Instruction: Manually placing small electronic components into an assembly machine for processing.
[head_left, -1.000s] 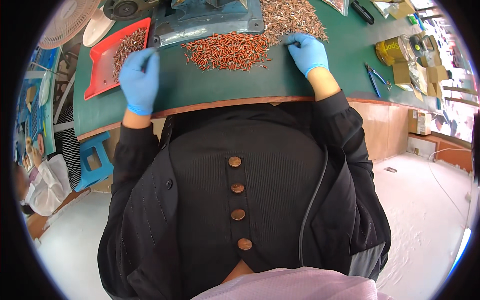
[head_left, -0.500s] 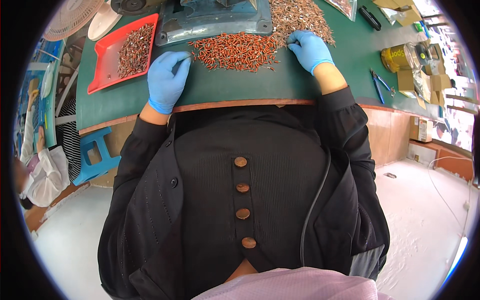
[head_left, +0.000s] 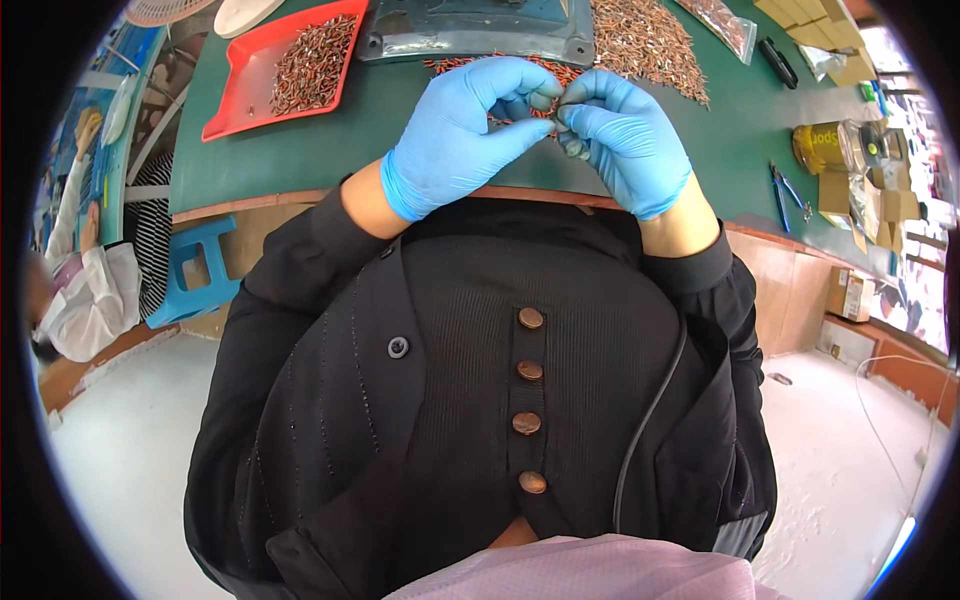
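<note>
Two gloved hands meet fingertip to fingertip: my left hand (head_left: pixel 455 135) and right hand (head_left: pixel 625 140) pinch something small, hidden, just above the reddish pile (head_left: pixel 500 70).

You are in a small-parts workshop: your green bench (head_left: pixel 300 160) carries heaps of small metal parts (head_left: pixel 650 40), a red tray (head_left: pixel 235 105) of them at its left corner, a grey machine (head_left: pixel 480 30), and pliers (head_left: pixel 785 190) and boxes (head_left: pixel 890 205) toward its right edge.
</note>
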